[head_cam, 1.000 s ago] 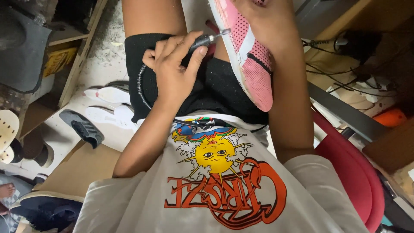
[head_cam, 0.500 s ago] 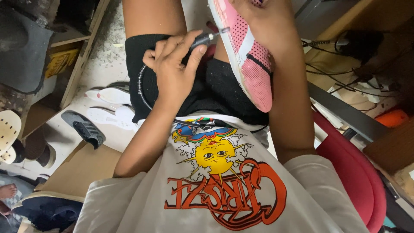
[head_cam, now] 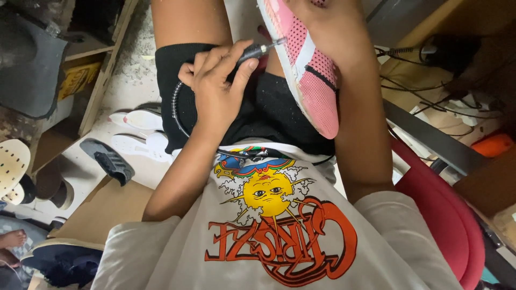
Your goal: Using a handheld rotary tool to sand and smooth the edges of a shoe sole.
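Much of what you are working on is hidden or cut off. Your right hand [head_cam: 328,32] runs off the top edge of the view, so you see only its back and wrist; its fingers are out of sight behind the pink shoe [head_cam: 309,70], and the toe end of that shoe is cropped away too. The tip of the rotary tool [head_cam: 258,51] is too small and dark to make out clearly where it meets the white sole edge. The tool's black cable [head_cam: 177,110] loops down beside your thigh and disappears under your arm and the grey printed shirt [head_cam: 279,236].

Your left hand [head_cam: 217,88] is closed around the slim dark handpiece, held like a pen: thumb and forefinger pinch it near the front, the other fingers curl in behind. The tool's point lies against the rim of the sole, near the top of the view. Your right hand clasps the shoe from its far side and holds it tilted, sole edge toward the tool, above your lap and black shorts [head_cam: 269,113].

On the floor to your left lie white soles [head_cam: 137,119] and a dark grey sole [head_cam: 107,160], with a perforated cream insole [head_cam: 12,166] at the frame's edge. A red chair seat [head_cam: 435,215] shows to your right
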